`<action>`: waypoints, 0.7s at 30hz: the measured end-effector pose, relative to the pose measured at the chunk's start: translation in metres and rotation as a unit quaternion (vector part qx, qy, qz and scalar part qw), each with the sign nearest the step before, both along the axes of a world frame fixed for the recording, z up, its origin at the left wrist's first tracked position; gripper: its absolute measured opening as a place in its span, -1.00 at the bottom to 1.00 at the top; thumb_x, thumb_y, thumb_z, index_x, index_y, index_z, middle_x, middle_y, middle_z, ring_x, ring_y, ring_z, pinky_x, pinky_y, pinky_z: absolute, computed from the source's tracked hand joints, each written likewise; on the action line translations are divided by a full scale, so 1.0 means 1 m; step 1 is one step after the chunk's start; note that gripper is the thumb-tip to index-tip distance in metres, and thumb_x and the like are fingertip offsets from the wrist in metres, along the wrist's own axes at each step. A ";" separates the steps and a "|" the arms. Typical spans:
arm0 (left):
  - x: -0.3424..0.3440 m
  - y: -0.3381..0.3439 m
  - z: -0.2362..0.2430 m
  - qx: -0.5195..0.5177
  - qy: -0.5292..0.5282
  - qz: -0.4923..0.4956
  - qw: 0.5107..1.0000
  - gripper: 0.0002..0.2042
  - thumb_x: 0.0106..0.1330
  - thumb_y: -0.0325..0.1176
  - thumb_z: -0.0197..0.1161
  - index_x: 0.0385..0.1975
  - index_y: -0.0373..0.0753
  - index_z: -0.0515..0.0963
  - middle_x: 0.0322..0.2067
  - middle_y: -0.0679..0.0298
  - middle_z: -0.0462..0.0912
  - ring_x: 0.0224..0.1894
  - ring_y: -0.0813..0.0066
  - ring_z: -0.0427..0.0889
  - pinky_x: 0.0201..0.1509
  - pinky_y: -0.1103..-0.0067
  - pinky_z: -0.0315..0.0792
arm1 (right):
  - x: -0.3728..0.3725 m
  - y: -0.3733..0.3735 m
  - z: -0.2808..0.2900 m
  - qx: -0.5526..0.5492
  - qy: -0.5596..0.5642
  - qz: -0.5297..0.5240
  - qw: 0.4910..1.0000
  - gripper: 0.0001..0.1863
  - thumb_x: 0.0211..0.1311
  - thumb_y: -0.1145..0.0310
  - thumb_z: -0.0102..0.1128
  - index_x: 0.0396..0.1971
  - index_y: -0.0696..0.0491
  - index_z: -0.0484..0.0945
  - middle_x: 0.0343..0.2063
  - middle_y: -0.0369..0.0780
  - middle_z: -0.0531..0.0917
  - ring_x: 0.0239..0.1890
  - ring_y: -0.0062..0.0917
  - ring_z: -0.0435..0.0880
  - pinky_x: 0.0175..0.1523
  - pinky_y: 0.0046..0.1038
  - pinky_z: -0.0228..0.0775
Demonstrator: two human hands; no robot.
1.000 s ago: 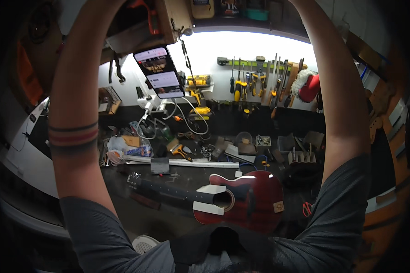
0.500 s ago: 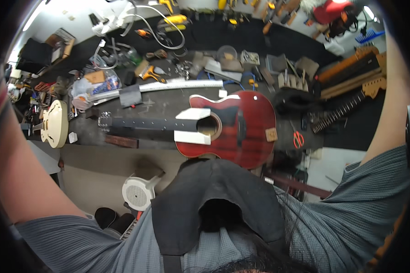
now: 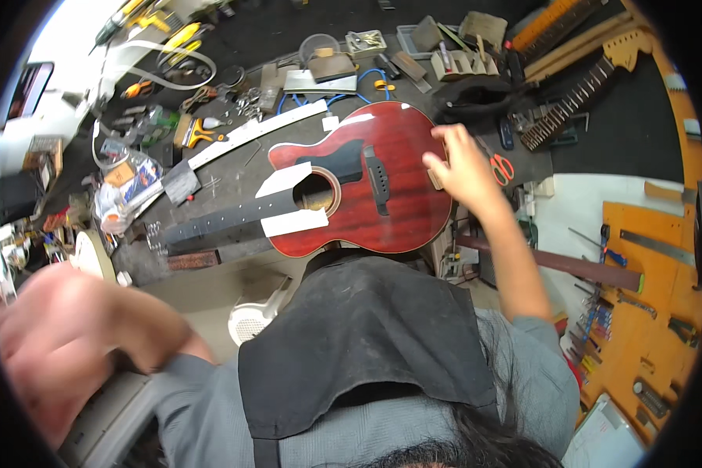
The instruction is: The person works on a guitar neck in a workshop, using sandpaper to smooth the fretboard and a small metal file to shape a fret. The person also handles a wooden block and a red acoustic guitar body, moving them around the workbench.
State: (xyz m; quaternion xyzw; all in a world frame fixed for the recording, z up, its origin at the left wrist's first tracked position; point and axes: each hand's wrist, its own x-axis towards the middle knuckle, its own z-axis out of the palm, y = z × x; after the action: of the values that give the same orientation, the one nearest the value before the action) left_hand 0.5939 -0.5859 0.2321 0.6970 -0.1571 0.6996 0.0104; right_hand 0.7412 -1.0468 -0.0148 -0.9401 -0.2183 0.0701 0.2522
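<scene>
A dark red acoustic guitar (image 3: 410,204) lies on its back on the bench in front of me, neck to the left. White sheets (image 3: 282,181) flank the end of its fretboard (image 3: 234,218), beside the sound hole. My right hand (image 3: 462,166) is over the guitar's right end, thumb and fingers apart, close to a small wooden block (image 3: 435,179). I cannot tell whether it touches the guitar or the block. At the far left, my left hand (image 3: 47,351) is smeared by motion, and its fingers cannot be made out.
A white straightedge (image 3: 246,139) lies behind the guitar. Red-handled scissors (image 3: 501,168) and a loose guitar neck (image 3: 573,105) are at the right. A cream guitar body (image 3: 93,253) stands at the left. Tools hang on an orange board (image 3: 639,257).
My view has turned and shifted to the right. My right hand has come into view over the guitar's right end. My left arm has bent and swung lower at the left.
</scene>
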 end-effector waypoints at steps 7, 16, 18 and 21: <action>0.016 -0.182 -0.261 -0.196 0.659 -0.209 0.695 -0.62 0.33 -0.62 0.42 0.15 -0.28 0.64 -0.05 0.09 0.71 0.09 0.09 0.70 0.20 0.29 0.59 | -0.037 -0.047 -0.103 -0.045 0.002 -0.073 0.996 -0.29 0.28 0.18 0.58 0.34 0.06 0.47 0.18 -0.06 0.54 0.27 -0.05 0.59 0.35 -0.07 0.52; 0.079 -0.295 -0.277 -0.627 0.672 -0.327 0.218 -0.52 0.66 -0.24 0.33 0.41 -0.33 0.41 0.10 0.12 0.71 0.00 0.45 0.73 0.03 0.49 0.68 | -0.034 -0.034 -0.051 0.309 0.131 -0.035 0.941 -0.31 0.32 0.35 0.55 0.40 0.09 0.45 0.26 -0.10 0.54 0.29 -0.22 0.63 0.34 -0.23 0.54; 0.097 -0.289 -0.297 -0.588 0.661 -0.327 0.333 -0.53 0.64 -0.22 0.36 0.42 -0.26 0.46 0.08 0.21 0.72 -0.06 0.52 0.74 -0.09 0.56 0.61 | -0.031 -0.032 -0.040 0.378 0.162 -0.007 0.911 -0.34 0.39 0.40 0.51 0.43 0.09 0.45 0.33 -0.14 0.51 0.32 -0.34 0.63 0.32 -0.29 0.54; 0.137 -0.252 -0.298 -0.525 0.646 -0.234 0.502 -0.60 0.56 -0.34 0.38 0.33 -0.25 0.55 -0.07 0.22 0.77 -0.21 0.53 0.73 -0.19 0.57 0.59 | -0.021 -0.061 -0.059 0.352 0.122 -0.087 0.924 -0.49 0.48 0.40 0.42 0.36 0.09 0.53 0.25 -0.13 0.58 0.27 -0.34 0.66 0.26 -0.34 0.56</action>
State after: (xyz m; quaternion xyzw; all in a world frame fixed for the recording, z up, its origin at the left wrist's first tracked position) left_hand 0.7313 -0.8378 -0.0655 0.7594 0.1321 -0.0191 0.6368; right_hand 0.7199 -1.1082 -0.0737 -0.7902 -0.1135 0.0806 0.5969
